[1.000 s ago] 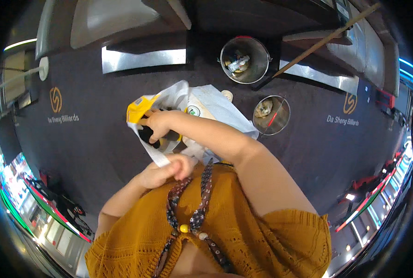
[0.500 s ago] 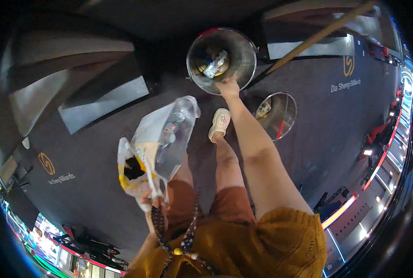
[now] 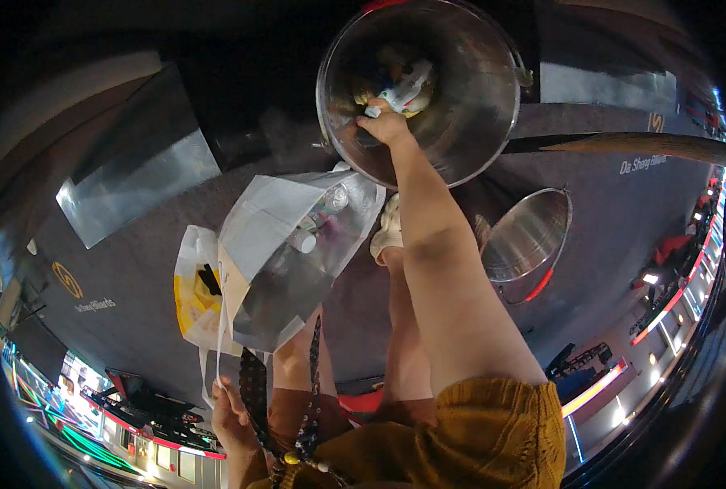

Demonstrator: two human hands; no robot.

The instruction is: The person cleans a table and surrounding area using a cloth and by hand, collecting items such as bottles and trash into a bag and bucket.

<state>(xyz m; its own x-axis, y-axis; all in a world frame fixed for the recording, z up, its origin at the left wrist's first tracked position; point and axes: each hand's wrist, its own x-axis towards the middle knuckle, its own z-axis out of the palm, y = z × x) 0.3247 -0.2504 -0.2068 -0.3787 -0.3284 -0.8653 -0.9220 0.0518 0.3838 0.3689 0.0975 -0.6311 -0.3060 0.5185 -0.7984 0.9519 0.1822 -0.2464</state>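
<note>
- Reaching over the near rim in the head view, your right hand (image 3: 386, 124) is inside the big metal bucket (image 3: 470, 94), with your forearm crossing that rim.
- Your right fingertips are at some crumpled white trash (image 3: 412, 88) down in there; can't tell if they've got a real grip on it.
- Sides are kinda tight: the small metal bucket (image 3: 530, 240) sits just right of your forearm, and a pale shoe (image 3: 388, 228) is wedged in view between the arm and the bags.
- More room on your left, where dark carpet (image 3: 126, 277) runs from the bags toward a shiny metal panel (image 3: 139, 189). A wooden stick (image 3: 648, 145) pokes in from the far right.
- Your left hand (image 3: 234, 416) is down low, fingers curled around a white strap (image 3: 222, 338).
- Container check: the large white bag (image 3: 253, 213) has a see-through side showing plastic bottles (image 3: 302, 240). Beside it, the yellow-and-white bag (image 3: 190, 306) has something black (image 3: 210, 279) at its mouth.
- Your arm hides part of the small bucket.
</note>
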